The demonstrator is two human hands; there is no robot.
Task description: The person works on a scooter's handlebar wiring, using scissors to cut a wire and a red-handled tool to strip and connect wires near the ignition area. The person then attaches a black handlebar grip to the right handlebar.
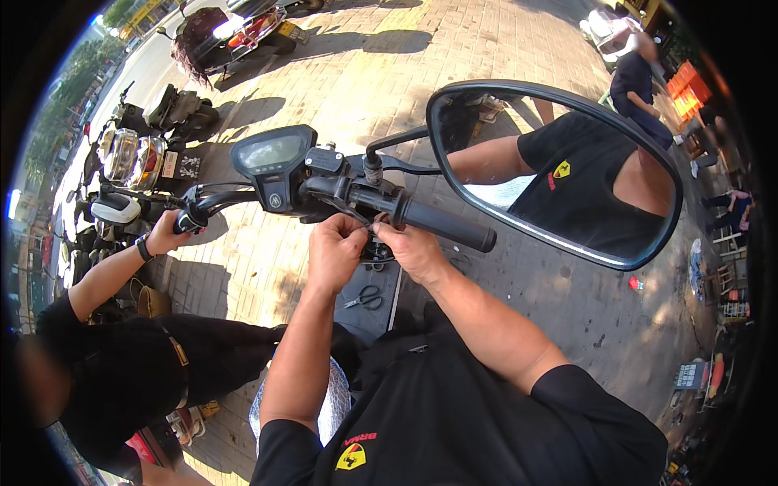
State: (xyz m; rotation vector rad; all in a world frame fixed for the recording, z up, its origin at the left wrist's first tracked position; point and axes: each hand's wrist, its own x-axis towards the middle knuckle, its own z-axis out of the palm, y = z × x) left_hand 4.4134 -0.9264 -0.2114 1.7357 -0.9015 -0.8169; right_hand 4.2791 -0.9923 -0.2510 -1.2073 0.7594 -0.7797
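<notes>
Both my hands are close together under the right side of a scooter's handlebar, just below its black rubber grip (446, 224). My left hand (336, 253) is closed in a pinch beneath the brake lever. Beside it, my right hand (411, 249) is also closed, its thumb and fingertips pinched near the inner end of the grip. Whatever small part the fingertips hold is too small to make out. Above them sit the brake fluid reservoir (326, 161) and the dashboard display (274, 154). Black-handled scissors (369, 298) lie below on the dark footboard (381, 279).
A large mirror (559, 174) juts out at the right. On the left, a co-worker's hand (166, 235) grips the other handlebar end. Several scooters (134, 158) are parked beyond on the brick pavement (369, 65). A seated person (636, 89) is at the far right.
</notes>
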